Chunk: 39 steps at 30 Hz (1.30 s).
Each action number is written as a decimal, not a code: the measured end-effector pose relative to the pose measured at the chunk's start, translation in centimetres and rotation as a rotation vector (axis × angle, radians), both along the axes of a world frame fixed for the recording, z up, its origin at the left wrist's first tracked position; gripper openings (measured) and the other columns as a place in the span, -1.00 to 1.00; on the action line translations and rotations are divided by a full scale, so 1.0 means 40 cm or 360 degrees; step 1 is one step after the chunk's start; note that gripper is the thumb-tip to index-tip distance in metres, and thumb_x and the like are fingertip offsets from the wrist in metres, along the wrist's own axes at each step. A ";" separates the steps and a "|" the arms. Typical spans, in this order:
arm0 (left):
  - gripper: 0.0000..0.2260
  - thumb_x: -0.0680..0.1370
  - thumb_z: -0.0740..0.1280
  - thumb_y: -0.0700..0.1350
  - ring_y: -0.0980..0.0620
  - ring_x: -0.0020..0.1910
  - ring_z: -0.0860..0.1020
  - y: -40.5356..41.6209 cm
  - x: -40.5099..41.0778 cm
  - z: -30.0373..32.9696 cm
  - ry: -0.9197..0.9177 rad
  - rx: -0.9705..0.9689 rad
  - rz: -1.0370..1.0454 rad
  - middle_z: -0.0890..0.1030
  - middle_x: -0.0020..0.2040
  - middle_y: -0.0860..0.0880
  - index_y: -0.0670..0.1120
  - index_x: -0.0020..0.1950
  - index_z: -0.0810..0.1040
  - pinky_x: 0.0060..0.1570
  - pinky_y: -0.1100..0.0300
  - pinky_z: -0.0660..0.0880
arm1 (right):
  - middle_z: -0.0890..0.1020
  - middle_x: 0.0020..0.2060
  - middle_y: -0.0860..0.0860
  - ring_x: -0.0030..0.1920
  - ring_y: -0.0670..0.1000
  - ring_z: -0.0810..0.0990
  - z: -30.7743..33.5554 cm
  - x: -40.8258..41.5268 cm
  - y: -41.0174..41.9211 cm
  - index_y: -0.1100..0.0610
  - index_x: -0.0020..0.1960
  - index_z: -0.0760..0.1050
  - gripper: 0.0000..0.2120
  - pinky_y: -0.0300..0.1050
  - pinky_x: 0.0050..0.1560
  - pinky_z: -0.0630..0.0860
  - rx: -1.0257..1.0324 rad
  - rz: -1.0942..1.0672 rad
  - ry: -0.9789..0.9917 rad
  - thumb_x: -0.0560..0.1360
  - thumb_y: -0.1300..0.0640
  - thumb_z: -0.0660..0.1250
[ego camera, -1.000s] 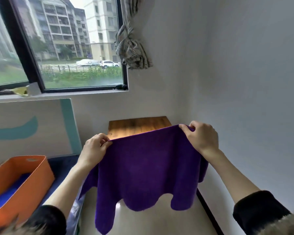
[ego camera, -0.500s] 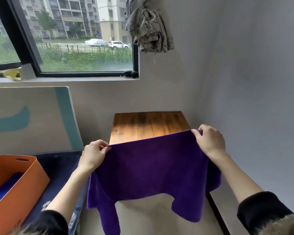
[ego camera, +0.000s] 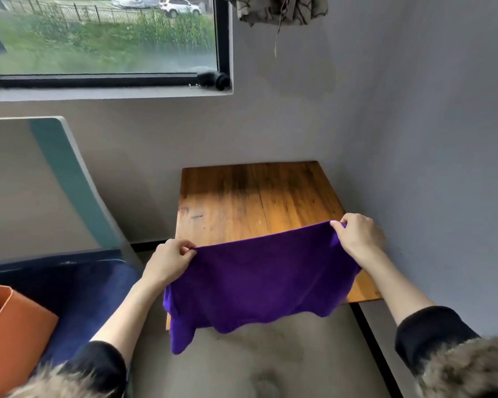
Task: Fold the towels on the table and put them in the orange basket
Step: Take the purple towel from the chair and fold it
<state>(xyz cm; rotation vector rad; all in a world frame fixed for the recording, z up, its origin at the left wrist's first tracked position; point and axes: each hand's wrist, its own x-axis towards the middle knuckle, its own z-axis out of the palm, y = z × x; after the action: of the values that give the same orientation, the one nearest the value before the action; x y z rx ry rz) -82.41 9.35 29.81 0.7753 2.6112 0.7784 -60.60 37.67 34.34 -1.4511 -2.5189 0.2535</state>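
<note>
Both hands, left hand and right hand, have fingers clamped on the purple towel top corners (it hangs between them), wooden table just beyond.

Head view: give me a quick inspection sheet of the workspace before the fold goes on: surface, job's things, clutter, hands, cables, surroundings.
Surface: wooden table in the wall corner, far part bare with dark marks.
Job's things: purple towel held spread by its top edge, lower edge hanging past the table's near edge; orange basket at lower left, on a dark blue surface.
Clutter: nothing seen on the table.
Hands: left hand pinches the towel's left top corner; right hand pinches the right top corner.
Cables: nothing seen.
Surroundings: window at upper left, patterned curtain knotted above, grey walls, teal-and-grey panel leaning at left.
</note>
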 end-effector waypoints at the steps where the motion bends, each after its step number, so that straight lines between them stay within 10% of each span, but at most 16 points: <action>1: -0.92 0.50 0.32 -0.06 0.00 -0.13 0.54 0.023 -0.024 -0.006 -0.0011 -0.0001 0.0021 0.60 -0.19 0.04 0.08 -0.13 0.61 -0.12 0.15 0.44 | 0.63 -0.04 0.16 -0.02 0.20 0.57 -0.008 -0.027 0.026 0.17 -0.03 0.58 -0.70 -0.10 -0.14 0.40 0.0010 0.0005 -0.0022 0.55 -0.05 0.23; 17: -0.88 0.51 0.26 -0.13 -0.09 -0.05 0.58 0.401 -0.399 -0.159 -0.0053 -0.0164 0.0160 0.64 -0.06 -0.06 -0.05 -0.06 0.60 -0.02 0.13 0.45 | 0.53 0.15 0.17 0.18 0.20 0.46 -0.199 -0.422 0.413 0.14 0.14 0.52 -0.74 0.02 0.15 0.38 -0.0317 0.0247 -0.0161 0.57 0.02 0.20; 27: -0.79 0.51 0.29 -0.17 -0.06 0.05 0.52 0.227 -0.377 -0.438 -0.0467 -0.0543 0.0056 0.55 0.13 -0.11 -0.10 0.14 0.52 0.10 0.10 0.44 | 0.37 0.36 0.11 0.36 0.14 0.31 -0.446 -0.483 0.208 0.11 0.41 0.28 -0.58 0.05 0.32 0.31 -0.0931 0.0466 -0.0416 0.58 0.04 0.17; 34: -0.54 0.43 0.34 -0.23 -0.17 0.21 0.38 0.168 -0.377 -0.533 -0.0101 -0.0626 -0.0367 0.38 0.27 -0.14 -0.05 0.32 0.41 0.11 0.01 0.45 | -0.02 0.53 0.04 0.51 0.07 -0.06 -0.590 -0.537 -0.014 0.01 0.51 0.03 -0.45 0.11 0.46 0.09 -0.1013 0.0647 -0.0639 0.59 -0.02 0.13; 39: -0.74 0.42 0.40 -0.26 -0.18 0.01 0.47 0.154 -0.394 -0.564 0.0079 -0.0365 -0.0452 0.48 0.09 -0.15 -0.13 0.10 0.55 -0.09 0.03 0.48 | -0.15 0.53 0.01 0.51 0.09 -0.19 -0.644 -0.572 -0.115 -0.06 0.52 -0.06 -0.40 0.22 0.42 0.07 -0.0963 0.0758 -0.0764 0.58 -0.05 0.14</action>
<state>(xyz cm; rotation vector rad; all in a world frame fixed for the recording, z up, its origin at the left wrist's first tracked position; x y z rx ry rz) -98.17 15.49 7.23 1.0737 2.4961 0.3771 -83.46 33.06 8.58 -1.1397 -3.3711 0.9122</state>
